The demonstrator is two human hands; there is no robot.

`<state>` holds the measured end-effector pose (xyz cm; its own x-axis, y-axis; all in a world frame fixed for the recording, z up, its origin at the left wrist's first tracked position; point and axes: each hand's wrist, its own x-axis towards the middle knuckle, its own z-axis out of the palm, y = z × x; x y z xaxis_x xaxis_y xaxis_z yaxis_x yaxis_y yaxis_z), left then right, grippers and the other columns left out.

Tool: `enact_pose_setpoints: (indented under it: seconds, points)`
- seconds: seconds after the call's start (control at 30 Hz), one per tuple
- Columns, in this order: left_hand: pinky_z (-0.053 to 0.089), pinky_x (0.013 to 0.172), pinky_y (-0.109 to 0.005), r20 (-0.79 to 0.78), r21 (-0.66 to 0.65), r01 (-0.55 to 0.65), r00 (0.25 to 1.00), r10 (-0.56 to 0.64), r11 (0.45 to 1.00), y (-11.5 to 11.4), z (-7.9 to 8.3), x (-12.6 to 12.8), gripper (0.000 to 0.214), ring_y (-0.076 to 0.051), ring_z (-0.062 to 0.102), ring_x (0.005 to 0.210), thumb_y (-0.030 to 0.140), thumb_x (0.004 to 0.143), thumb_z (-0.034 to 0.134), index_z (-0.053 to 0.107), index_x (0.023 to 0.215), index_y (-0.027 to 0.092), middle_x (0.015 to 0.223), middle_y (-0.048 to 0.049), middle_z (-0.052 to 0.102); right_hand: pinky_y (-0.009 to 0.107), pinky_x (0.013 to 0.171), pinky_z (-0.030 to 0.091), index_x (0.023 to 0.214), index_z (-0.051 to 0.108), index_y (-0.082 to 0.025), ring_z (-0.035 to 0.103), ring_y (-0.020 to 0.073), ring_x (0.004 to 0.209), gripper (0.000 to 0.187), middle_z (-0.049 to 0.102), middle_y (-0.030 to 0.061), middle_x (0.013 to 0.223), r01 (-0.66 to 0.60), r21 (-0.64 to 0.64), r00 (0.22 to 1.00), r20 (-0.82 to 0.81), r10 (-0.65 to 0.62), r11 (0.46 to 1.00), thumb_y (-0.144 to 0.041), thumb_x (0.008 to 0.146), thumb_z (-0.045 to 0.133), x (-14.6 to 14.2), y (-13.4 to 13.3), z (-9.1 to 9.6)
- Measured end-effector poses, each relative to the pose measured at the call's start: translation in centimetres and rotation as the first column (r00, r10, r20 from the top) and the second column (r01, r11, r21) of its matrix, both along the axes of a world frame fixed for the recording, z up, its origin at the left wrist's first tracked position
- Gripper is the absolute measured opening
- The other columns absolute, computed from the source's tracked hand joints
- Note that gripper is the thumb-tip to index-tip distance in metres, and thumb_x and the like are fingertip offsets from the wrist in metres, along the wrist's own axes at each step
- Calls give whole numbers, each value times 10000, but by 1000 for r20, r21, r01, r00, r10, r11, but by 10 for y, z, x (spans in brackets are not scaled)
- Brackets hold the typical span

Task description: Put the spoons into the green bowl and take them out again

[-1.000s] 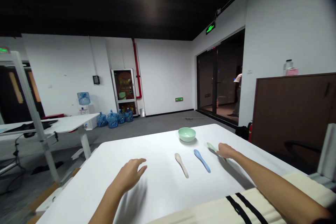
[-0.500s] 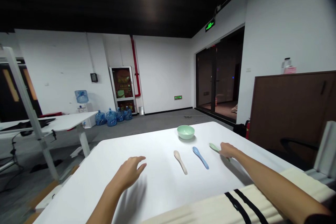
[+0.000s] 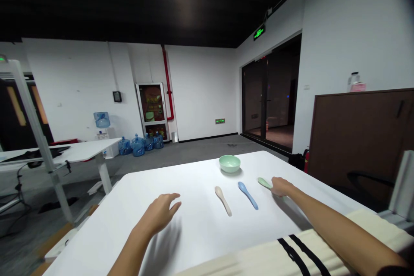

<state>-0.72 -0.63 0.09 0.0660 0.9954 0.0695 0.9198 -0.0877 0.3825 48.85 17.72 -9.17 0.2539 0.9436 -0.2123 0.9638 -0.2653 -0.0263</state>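
Office room (image 3: 200, 90) with white walls and a black ceiling, seen from the head of a person seated at a white counter (image 3: 200, 228) that fills the lower middle of the frame. At upper right, dark glass doors (image 3: 268, 95) stand beneath a lit green exit sign (image 3: 259, 32), and a brown cabinet (image 3: 362, 138) occupies the right edge, with a plastic bottle (image 3: 355, 81) on top. Along the far wall, left of center, a red pipe (image 3: 167, 82) runs down beside a glass-fronted display case (image 3: 151, 108); blue water jugs (image 3: 138, 146) sit on the floor nearby. A second white desk (image 3: 64, 152) stands at far left.

On the counter, a pale green bowl (image 3: 229, 163) sits near the far edge. Below it, three spoons lie side by side, pointing toward it: a cream spoon (image 3: 223, 201), a blue spoon (image 3: 248, 195) and a green spoon (image 3: 264, 183). The right hand (image 3: 281, 186) lies over the green spoon's handle, fingers curved; whether it grips cannot be told. The left hand (image 3: 159, 213), open with fingers spread, is over the counter at lower center, apart from the spoons.
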Motion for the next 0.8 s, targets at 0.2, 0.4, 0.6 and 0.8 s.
enact_pose_setpoints:
  seconds: [0.2, 0.4, 0.6, 0.8]
  points:
    - [453, 1028, -372, 3, -6, -7, 1000, 7, 1000, -2, 3, 2, 547, -246, 510, 1254, 616, 854, 350, 576, 1243, 306, 1302, -32, 579, 288, 902, 442, 1251, 534, -116, 535, 119, 896, 590, 413, 78, 738, 2, -33, 1000, -13, -3, 999, -297, 692, 486, 1, 1, 0]
    - [438, 1044, -375, 8, 2, 1, 1000, -1, 1000, -2, 2, 1, 545, -244, 503, 1256, 611, 859, 342, 572, 1249, 308, 1309, -32, 575, 280, 861, 435, 1202, 560, -125, 539, 130, 869, 556, 368, 60, 692, -2, -56, 1000, -11, 1, 998, -243, 666, 464, 0, -1, 3]
    - [437, 1044, -384, 16, -4, -3, 1000, 3, 1000, -1, 1, 0, 529, -243, 497, 1262, 605, 861, 350, 568, 1249, 320, 1310, -20, 573, 248, 907, 430, 1216, 561, -68, 539, 102, 854, 602, 336, 44, 625, 23, -70, 1000, -15, -24, 997, -228, 639, 500, -2, -3, 6]
    - [433, 1050, -388, 15, 1, 5, 1000, -5, 1000, 0, 0, -1, 541, -245, 496, 1256, 608, 860, 338, 567, 1254, 317, 1306, -26, 573, 269, 888, 433, 1211, 571, -112, 547, 113, 839, 594, 340, 45, 619, 41, -79, 999, -12, -43, 996, -212, 634, 471, -2, -4, 6]
